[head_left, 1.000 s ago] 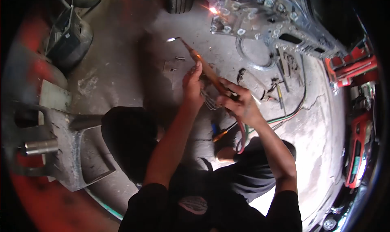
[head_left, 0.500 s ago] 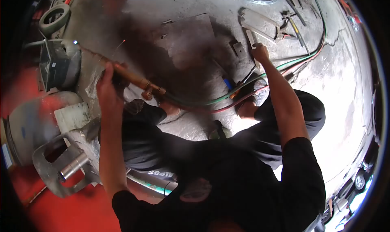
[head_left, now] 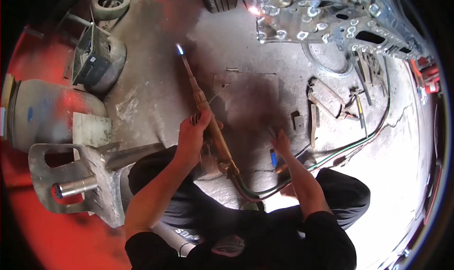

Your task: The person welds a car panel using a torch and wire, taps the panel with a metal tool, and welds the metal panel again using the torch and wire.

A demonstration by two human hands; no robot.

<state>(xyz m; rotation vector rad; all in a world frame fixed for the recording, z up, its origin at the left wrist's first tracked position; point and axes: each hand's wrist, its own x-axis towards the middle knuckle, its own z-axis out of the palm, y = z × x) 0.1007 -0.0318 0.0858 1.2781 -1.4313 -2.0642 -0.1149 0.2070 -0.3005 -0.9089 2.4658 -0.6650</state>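
My left hand (head_left: 191, 137) is wrapped round a brass gas torch (head_left: 218, 140), tilted with its nozzle pointing up and away. A small blue-white flame (head_left: 180, 49) burns at the tip. A thin wire (head_left: 215, 97) sticks out beside the torch body near my fingers. Green and red hoses (head_left: 265, 193) run from its lower end to the right. My right hand (head_left: 282, 143) is closed low over the floor, with a thin dark tip showing beyond the fingers; its kind is unclear. Close by lie a blue-handled item (head_left: 273, 158) and a small metal plate (head_left: 298, 123).
A bare metal car body part (head_left: 326, 21) hangs over the far right, with a bright glow at its edge. A brush (head_left: 313, 123), hand tools (head_left: 362, 116) and a wire coil (head_left: 326, 66) lie right. An overturned stool (head_left: 106, 189), a tank (head_left: 52, 114) and a black crate (head_left: 92, 57) stand left.
My right hand has left the brush and moved down and left. My left hand has brought the torch right, its nozzle now pointing more upward. The view has shifted, bringing in the car body part.
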